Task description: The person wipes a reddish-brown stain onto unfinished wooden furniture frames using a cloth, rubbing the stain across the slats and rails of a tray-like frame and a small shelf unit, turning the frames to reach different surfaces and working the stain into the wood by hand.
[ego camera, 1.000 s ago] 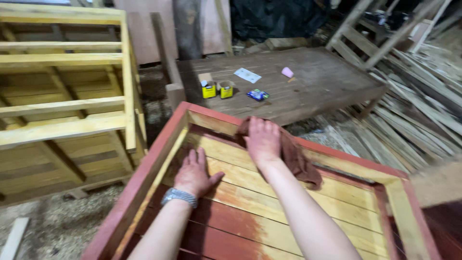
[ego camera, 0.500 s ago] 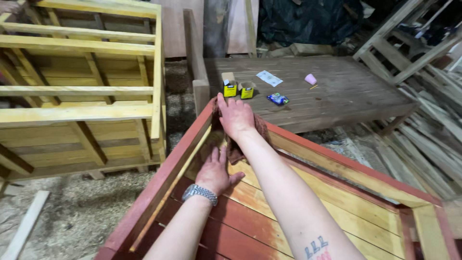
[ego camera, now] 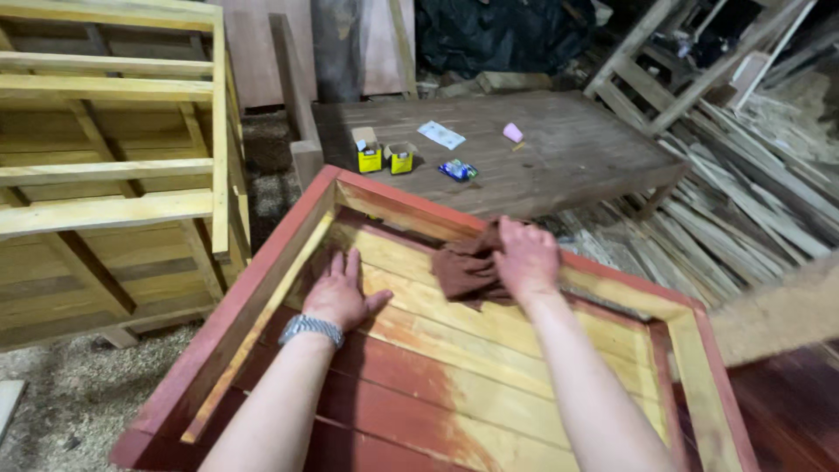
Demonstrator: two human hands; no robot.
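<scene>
Fingers of my right hand press flat on a brown rag, holding it against the far inner edge of the wooden frame; part of the rag is hidden under my palm. My left hand lies open, fingers spread, on the yellow slats, a metal watch at the wrist. The frame's near end is cut off below. Beyond, small yellow boxes sit on a low platform, too small to make out.
</scene>
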